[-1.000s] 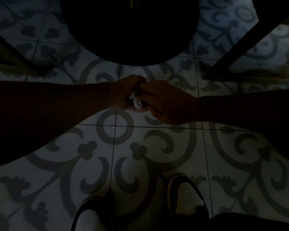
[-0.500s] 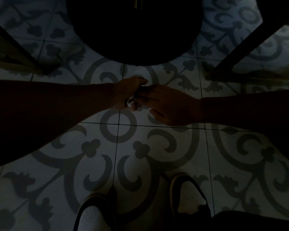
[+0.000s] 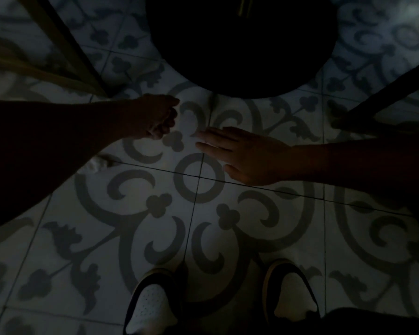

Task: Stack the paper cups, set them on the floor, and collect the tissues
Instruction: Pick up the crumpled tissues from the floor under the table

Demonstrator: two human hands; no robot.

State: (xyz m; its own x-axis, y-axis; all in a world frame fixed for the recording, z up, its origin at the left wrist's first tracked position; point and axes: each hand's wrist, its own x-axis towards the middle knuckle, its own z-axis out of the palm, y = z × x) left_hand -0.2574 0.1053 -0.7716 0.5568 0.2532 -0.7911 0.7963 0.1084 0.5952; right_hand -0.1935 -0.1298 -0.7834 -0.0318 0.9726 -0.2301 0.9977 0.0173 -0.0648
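The scene is very dark. My left hand [image 3: 155, 119] is curled into a fist above the patterned floor, and the tissue it took is hidden inside the fingers. My right hand [image 3: 242, 155] hovers flat beside it with fingers stretched out and apart, holding nothing. A gap separates the two hands. One crumpled white tissue [image 3: 99, 163] lies on the floor, half covered by my left forearm. No paper cups are in view.
A round dark table top [image 3: 240, 44] fills the top centre. Chair or table legs slant in at the upper left [image 3: 65, 49] and the upper right [image 3: 382, 93]. My two shoes [image 3: 153, 305] stand at the bottom on the patterned tiles [image 3: 198, 226].
The hands were joined around a white tissue; they have now parted, the left one closing into a fist and the right one spreading flat. A tissue on the floor has come into view.
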